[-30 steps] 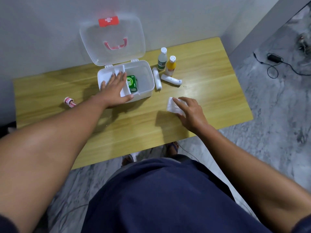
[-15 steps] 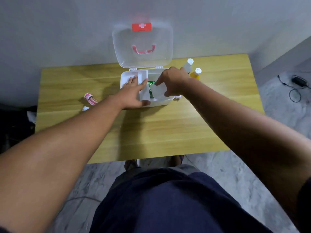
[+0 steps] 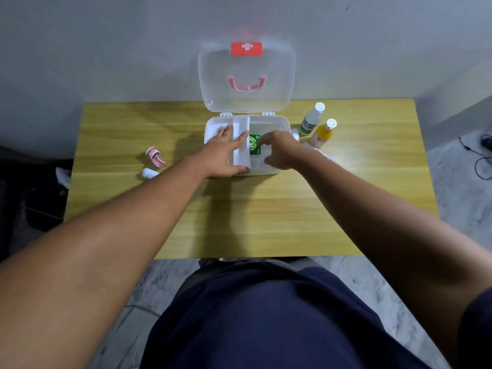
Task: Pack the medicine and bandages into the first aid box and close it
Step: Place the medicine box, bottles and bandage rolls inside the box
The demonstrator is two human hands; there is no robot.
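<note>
The white first aid box [image 3: 286,126] stands open at the back of the wooden table [image 3: 266,209], its clear lid [image 3: 246,75] leaning on the wall. A green packet [image 3: 254,145] lies in the right compartment. My left hand [image 3: 223,155] lies flat on the box's left tray, thumb along the front rim. My right hand [image 3: 282,150] is inside the right compartment with its fingers curled on a white packet [image 3: 257,163]. Right of the box stand a white bottle [image 3: 310,121] and an orange bottle [image 3: 324,133].
A red-and-white tape roll [image 3: 154,155] and a white bandage roll [image 3: 149,173] lie on the table's left part. White tubes [image 3: 294,133] are partly hidden behind my right wrist. A dark cable [image 3: 482,161] runs over the floor at the far right.
My right hand picked the white packet up from the table, carried it left and lowered it into the box's right compartment. My left hand stayed on the box.
</note>
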